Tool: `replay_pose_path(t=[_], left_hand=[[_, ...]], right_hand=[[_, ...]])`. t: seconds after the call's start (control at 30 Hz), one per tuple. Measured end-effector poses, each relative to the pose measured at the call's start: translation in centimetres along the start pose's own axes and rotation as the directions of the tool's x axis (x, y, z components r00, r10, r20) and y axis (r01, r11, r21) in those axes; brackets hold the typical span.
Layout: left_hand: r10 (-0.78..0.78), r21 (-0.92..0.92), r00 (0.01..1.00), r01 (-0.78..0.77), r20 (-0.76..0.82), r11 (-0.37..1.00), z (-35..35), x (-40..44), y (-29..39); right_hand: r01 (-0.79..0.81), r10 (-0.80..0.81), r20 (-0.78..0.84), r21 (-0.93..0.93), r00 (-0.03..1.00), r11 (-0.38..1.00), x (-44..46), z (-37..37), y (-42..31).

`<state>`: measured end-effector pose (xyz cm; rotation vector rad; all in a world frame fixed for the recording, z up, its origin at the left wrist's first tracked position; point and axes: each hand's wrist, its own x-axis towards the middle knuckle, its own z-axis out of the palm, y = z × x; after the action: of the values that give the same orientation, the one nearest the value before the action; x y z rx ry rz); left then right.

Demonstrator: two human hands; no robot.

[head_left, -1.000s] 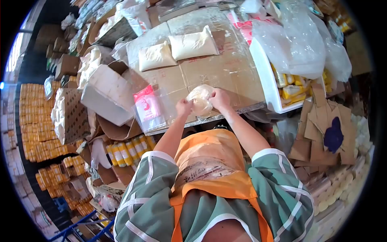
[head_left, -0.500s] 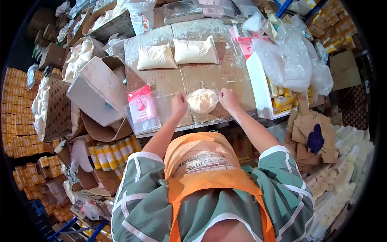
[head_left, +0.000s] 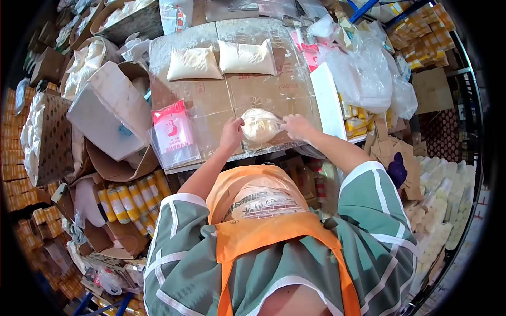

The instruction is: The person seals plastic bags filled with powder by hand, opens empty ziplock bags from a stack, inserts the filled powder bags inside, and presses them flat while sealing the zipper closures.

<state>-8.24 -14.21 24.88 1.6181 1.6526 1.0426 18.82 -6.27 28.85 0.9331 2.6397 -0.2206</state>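
A clear plastic bag of pale, cream-coloured powder rests on the flattened cardboard near its front edge. My left hand is closed on the bag's left edge. On the other side, my right hand pinches a stretched part of the plastic. Farther back lie two filled bags, the left filled bag and the right filled bag, flat and side by side. A stack of pink-printed plastic bags lies left of my left hand.
A white foam box with yellow packets stands right of the cardboard, under clear plastic bags. On the left are a tilted white foam box and cartons. Torn cardboard lies at right.
The plastic at the bag's mouth, stretched wide between both hands before, now lies gathered over the powder. My right hand has turned flatter. The whole view has shifted slightly.
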Motion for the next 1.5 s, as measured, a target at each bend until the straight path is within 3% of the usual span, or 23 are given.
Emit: replay_pose_path(t=[0.17, 0.23, 0.37, 0.43, 0.47, 0.5, 0.53, 0.57, 0.6, 0.63, 0.67, 0.7, 0.77, 0.8, 0.9, 0.97, 1.03, 1.13, 1.27, 1.37, 1.4, 1.5], left_hand=[[0.064, 0.105, 0.983, -0.083, 0.171, 0.991, -0.3, -1.2, -1.1], [0.105, 0.197, 0.954, -0.164, 0.281, 0.967, -1.3, -1.7, -2.4], [0.214, 0.218, 0.872, -0.335, 0.440, 0.917, -4.1, -1.8, -2.7], [0.331, 0.320, 0.814, -0.512, 0.477, 0.797, -5.1, -2.1, -1.8], [0.340, 0.323, 0.813, -0.518, 0.472, 0.792, -4.6, -2.1, -2.6], [0.226, 0.377, 0.828, -0.455, 0.514, 0.807, -3.4, -2.0, -4.1], [0.108, 0.435, 0.832, -0.390, 0.544, 0.812, -2.6, -1.7, -4.7], [0.110, 0.442, 0.838, -0.388, 0.535, 0.809, -1.8, -1.5, -5.4], [0.131, 0.408, 0.854, -0.369, 0.504, 0.835, -1.2, -1.3, -5.5], [0.152, 0.373, 0.868, -0.353, 0.472, 0.858, -0.8, -1.1, -5.4], [0.196, 0.366, 0.846, -0.408, 0.495, 0.836, -0.6, -0.9, -5.2], [0.205, 0.371, 0.849, -0.414, 0.488, 0.831, -0.5, -0.7, -4.9], [0.149, 0.363, 0.825, -0.393, 0.545, 0.845, -0.4, -0.4, -3.9], [0.149, 0.384, 0.822, -0.407, 0.549, 0.829, -0.4, -0.3, -3.4], [0.224, 0.358, 0.812, -0.462, 0.540, 0.812, -0.7, -0.4, -2.8], [0.237, 0.350, 0.808, -0.471, 0.539, 0.810, -0.7, -0.8, -2.4], [0.093, 0.386, 0.804, -0.379, 0.587, 0.841, -0.5, -1.2, -2.5], [0.169, 0.355, 0.807, -0.423, 0.565, 0.833, -0.3, -1.5, -2.7], [0.135, 0.337, 0.795, -0.396, 0.592, 0.854, 0.2, -1.5, -1.9], [0.140, 0.361, 0.775, -0.435, 0.616, 0.825, 0.0, -1.5, -1.1], [0.120, 0.361, 0.778, -0.415, 0.616, 0.835, 0.0, -1.5, -1.2], [0.174, 0.337, 0.775, -0.451, 0.608, 0.826, 0.2, -1.2, -2.7]], right_hand=[[0.136, -0.136, -0.103, -0.011, 0.985, 0.991, 1.2, 0.7, 0.5], [0.280, -0.272, -0.131, 0.048, 0.953, 0.959, 1.1, 0.7, 0.9], [0.257, -0.238, -0.165, 0.103, 0.957, 0.961, 0.6, -0.3, 0.5], [0.212, -0.191, -0.139, 0.152, 0.972, 0.966, 0.5, -1.2, -0.2], [0.220, -0.192, -0.163, 0.173, 0.968, 0.960, 0.7, -0.6, 0.0], [0.223, -0.196, -0.169, 0.164, 0.966, 0.961, 0.7, -0.6, -0.4], [0.113, -0.081, -0.150, 0.224, 0.985, 0.968, 0.7, -0.8, -1.0], [0.004, 0.032, -0.124, 0.280, 0.992, 0.960, 0.8, -0.9, -1.5], [-0.180, 0.198, 0.007, 0.448, 0.980, 0.876, 0.4, -2.1, -2.5], [-0.172, 0.195, -0.005, 0.444, 0.981, 0.879, 0.6, -1.7, -3.2], [-0.372, 0.448, -0.019, 0.525, 0.894, 0.765, 0.8, -1.0, -3.9], [-0.531, 0.670, -0.008, 0.604, 0.742, 0.595, 0.9, 0.0, -4.4], [-0.591, 0.765, -0.037, 0.611, 0.643, 0.526, 1.1, 3.9, -4.3], [-0.631, 0.797, 0.028, 0.627, 0.603, 0.456, 1.3, 5.0, -4.2], [-0.543, 0.835, 0.029, 0.772, 0.550, 0.330, 0.6, 5.8, -4.4], [-0.489, 0.862, -0.078, 0.796, 0.501, 0.357, -0.2, 4.5, -5.6], [-0.392, 0.838, -0.252, 0.793, 0.484, 0.465, -0.5, 4.8, -6.0], [-0.331, 0.809, -0.379, 0.771, 0.448, 0.545, -1.2, 5.7, -6.3], [-0.327, 0.810, -0.325, 0.792, 0.488, 0.515, -1.8, 7.1, -5.5], [-0.328, 0.832, -0.330, 0.804, 0.446, 0.495, -1.8, 6.1, -5.5], [-0.324, 0.825, -0.259, 0.828, 0.501, 0.457, -1.8, 6.9, -5.1], [-0.298, 0.810, -0.378, 0.791, 0.449, 0.535, -1.1, 7.4, -4.7]])
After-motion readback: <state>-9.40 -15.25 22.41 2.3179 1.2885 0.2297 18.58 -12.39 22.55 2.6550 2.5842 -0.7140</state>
